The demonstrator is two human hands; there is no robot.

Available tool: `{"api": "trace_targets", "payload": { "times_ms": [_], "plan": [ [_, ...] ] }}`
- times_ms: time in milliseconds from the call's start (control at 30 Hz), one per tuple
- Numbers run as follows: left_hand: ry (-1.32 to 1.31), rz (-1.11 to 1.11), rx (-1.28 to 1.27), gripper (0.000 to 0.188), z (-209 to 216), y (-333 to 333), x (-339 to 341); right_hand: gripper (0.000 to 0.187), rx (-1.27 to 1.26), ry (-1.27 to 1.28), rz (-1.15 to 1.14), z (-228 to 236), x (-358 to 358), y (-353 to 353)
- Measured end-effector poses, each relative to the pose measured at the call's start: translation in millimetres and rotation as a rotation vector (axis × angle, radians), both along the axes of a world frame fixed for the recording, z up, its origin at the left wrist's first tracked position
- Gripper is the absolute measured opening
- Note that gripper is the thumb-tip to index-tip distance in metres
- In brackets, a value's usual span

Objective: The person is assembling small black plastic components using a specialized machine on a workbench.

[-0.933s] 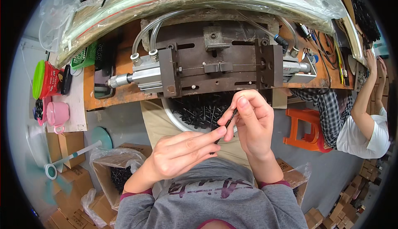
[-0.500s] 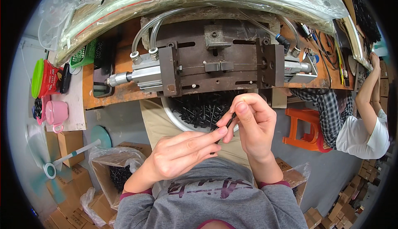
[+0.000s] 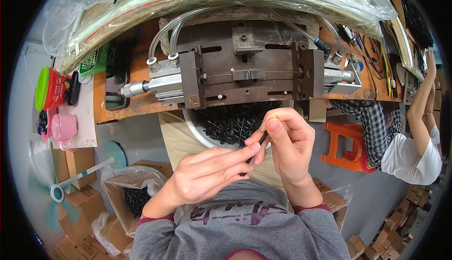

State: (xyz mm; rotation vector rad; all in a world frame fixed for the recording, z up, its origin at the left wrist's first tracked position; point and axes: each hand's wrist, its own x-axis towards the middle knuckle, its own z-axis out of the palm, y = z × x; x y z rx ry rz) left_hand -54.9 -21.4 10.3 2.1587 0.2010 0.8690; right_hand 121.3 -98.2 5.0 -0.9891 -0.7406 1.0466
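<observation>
A: Quick q: what're the hands doing? Clock centred on them, 12 = top of view.
B: Both grasping one slim blk part (image 3: pixel 263 138). R hand (image 3: pixel 291 142) pinches the upper end, thumb vs fingertips. L hand (image 3: pixel 200 173) has fingers laid along the lower half; L thumb hidden, can't tell its pos.
A: Part's loc & tilt?
B: In front of the wearer's grey shirt (image 3: pixel 235 215), below the bench edge. Leans, top end twd 1 o'c, bottom tip twd 7, showing by the L fingertips.
A: What's around?
B: White tub (image 3: pixel 193 132) at 11, w/ a heap of blk parts (image 3: pixel 226 121), near the hands. Brown metal jig (image 3: pixel 226 88) at 12 on the wooden bench (image 3: pixel 140 67), silver cylinder (image 3: pixel 167 87) on its L side, abt 10.
A: Further out?
B: Orange stool (image 3: pixel 335 154) at 3, co-worker in a wht shirt (image 3: pixel 407 159) past it, arms outstretched. Pink cup (image 3: pixel 64 126) approx 9, open carton (image 3: pixel 117 201) w/ more blk bits abt 8.
</observation>
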Motion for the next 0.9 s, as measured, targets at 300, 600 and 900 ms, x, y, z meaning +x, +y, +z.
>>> {"api": "trace_targets", "payload": {
  "times_ms": [300, 600, 900],
  "plan": [
    [0.005, 0.023, 0.018, 0.032, -4.6, -1.3, -0.2, 0.015, 0.012, 0.029, 0.019, -3.9, 2.4, -3.2],
    [0.010, 0.005, -0.009, 0.030, -3.0, -0.6, 1.0, 0.016, 0.006, 0.000, 0.004, -5.4, 2.0, -2.8],
    [0.009, 0.065, 0.075, 0.031, -3.6, 2.7, 8.0, 0.014, -0.082, 0.101, 0.045, -8.6, 3.8, -2.2]
  ]
}}
